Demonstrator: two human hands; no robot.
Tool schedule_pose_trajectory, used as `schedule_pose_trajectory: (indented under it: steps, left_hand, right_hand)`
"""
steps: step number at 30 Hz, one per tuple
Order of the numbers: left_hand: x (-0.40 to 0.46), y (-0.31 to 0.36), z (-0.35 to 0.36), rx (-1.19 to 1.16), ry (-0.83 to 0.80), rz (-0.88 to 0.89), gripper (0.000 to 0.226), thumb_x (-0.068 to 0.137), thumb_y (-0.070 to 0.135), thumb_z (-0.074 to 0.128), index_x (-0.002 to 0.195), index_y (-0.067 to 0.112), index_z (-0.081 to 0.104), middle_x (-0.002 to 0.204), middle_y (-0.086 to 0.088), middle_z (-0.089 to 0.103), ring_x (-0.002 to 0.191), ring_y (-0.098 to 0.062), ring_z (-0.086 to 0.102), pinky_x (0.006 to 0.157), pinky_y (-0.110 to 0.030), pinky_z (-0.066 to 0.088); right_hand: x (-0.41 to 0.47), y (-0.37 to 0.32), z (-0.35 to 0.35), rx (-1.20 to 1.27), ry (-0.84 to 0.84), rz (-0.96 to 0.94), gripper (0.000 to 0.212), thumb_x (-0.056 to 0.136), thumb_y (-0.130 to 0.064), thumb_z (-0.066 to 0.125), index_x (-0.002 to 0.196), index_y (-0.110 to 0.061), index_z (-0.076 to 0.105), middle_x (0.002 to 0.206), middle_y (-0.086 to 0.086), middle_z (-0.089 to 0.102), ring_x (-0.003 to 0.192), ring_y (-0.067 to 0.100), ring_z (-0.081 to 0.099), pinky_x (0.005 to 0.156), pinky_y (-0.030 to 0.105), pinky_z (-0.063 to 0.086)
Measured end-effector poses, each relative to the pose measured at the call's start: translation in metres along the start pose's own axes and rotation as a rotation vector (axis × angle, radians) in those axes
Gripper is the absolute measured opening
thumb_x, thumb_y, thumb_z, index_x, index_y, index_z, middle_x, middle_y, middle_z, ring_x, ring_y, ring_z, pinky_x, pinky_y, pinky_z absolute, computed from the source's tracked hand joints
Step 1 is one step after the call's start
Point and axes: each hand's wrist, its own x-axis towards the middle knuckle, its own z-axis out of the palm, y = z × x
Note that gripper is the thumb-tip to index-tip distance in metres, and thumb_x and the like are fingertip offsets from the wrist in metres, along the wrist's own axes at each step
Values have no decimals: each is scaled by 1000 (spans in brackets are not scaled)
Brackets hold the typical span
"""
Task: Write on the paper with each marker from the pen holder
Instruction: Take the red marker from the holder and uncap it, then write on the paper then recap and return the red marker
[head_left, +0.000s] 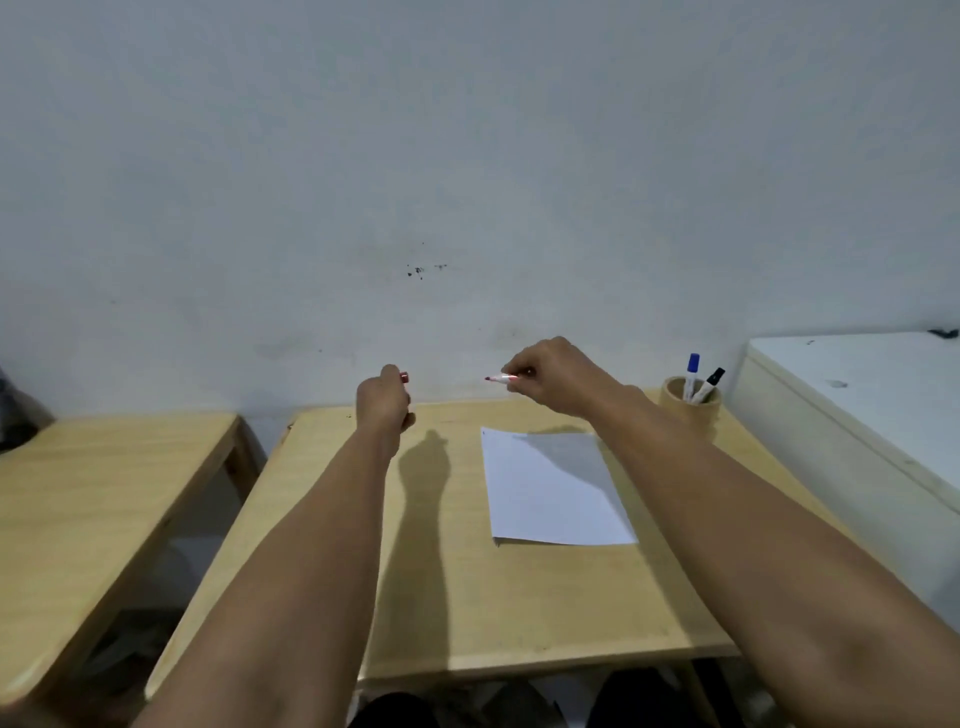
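Observation:
My right hand (550, 376) is raised above the far edge of the table and grips an uncapped red marker (500, 378), its red tip pointing left. My left hand (384, 402) is closed around the red cap (403, 376), which peeks out at the top of the fist, apart from the marker. A white sheet of paper (550, 493) lies flat on the wooden table (467, 597), below and between my hands. A round wooden pen holder (691, 408) stands at the table's far right corner with a blue-capped marker (691, 371) and a black-capped marker (709, 384) in it.
A second wooden table (93, 499) stands to the left across a gap. A white cabinet or box (857, 415) sits close on the right, beside the pen holder. A pale wall runs directly behind the tables.

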Motion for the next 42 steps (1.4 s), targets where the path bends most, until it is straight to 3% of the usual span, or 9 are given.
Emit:
schedule_pose_trajectory:
  steps: [5, 8, 15, 18, 21, 24, 30, 36, 42]
  left_hand:
    - [24, -50, -20, 1207, -49, 499, 54, 107, 49, 25, 95, 13, 63, 101, -13, 71, 96, -36, 65, 76, -40, 45]
    - [19, -84, -10, 1518, -190, 539, 49, 105, 51, 29, 118, 16, 61, 118, -9, 69, 111, -32, 61, 89, -43, 43]
    - [14, -102, -13, 1479, -122, 534, 60, 95, 68, 33, 118, 18, 59, 116, -5, 65, 110, -30, 57, 86, -43, 46]
    - [10, -90, -8, 1374, -61, 819, 57, 94, 63, 37, 123, 20, 59, 118, -6, 64, 112, -33, 54, 88, -45, 45]
    - [-4, -80, 10, 1262, -273, 1075, 51, 96, 48, 37, 135, 23, 60, 138, -2, 61, 129, -31, 49, 96, -46, 45]
    - [-26, -83, 24, 1253, -524, 977, 61, 96, 53, 31, 144, 24, 55, 158, 0, 46, 145, -24, 40, 109, -46, 42]
    - [-38, -110, 19, 1274, -538, 857, 60, 97, 61, 38, 140, 23, 57, 162, 3, 41, 132, -24, 58, 98, -39, 50]
    - [-39, -125, 14, 1179, -508, 893, 64, 96, 61, 48, 145, 20, 55, 159, -2, 46, 136, -24, 54, 108, -40, 44]
    - [-38, -133, 14, 1091, -497, 870, 66, 97, 61, 48, 148, 20, 52, 162, -1, 41, 146, -17, 42, 118, -40, 31]
  right_hand:
    - [-12, 47, 1, 127, 82, 185, 14, 92, -18, 77, 104, -14, 85, 88, 2, 78, 76, 16, 66, 65, 20, 45]
    - [-13, 49, 16, 251, 92, 226, 13, 91, -17, 77, 101, -17, 85, 90, 1, 80, 82, 18, 69, 70, 26, 47]
    - [-13, 51, 24, 557, 154, 303, 15, 90, -15, 79, 104, -18, 84, 81, 1, 70, 71, 12, 61, 67, 23, 46]
    - [-12, 48, 17, 766, 234, 381, 26, 91, -3, 77, 116, -6, 78, 91, 8, 73, 69, 13, 63, 62, 23, 47]
    - [-11, 43, 12, 930, 307, 428, 30, 96, 2, 66, 122, -13, 64, 101, 13, 78, 73, 19, 66, 65, 28, 56]
    - [-12, 42, 14, 1052, 357, 453, 18, 103, -1, 55, 110, -17, 58, 106, 19, 78, 75, 28, 70, 66, 34, 63]
    - [-11, 35, 26, 1485, 295, 581, 29, 97, 5, 49, 110, -5, 73, 109, 25, 80, 91, 30, 78, 76, 38, 65]
    - [-4, 29, 72, 1180, 283, 593, 30, 100, -45, 69, 95, -16, 70, 67, 3, 69, 53, 12, 60, 49, 22, 46]
    - [6, 27, 116, 983, 297, 507, 27, 93, -34, 76, 92, -8, 76, 73, 10, 74, 59, 17, 62, 49, 25, 49]
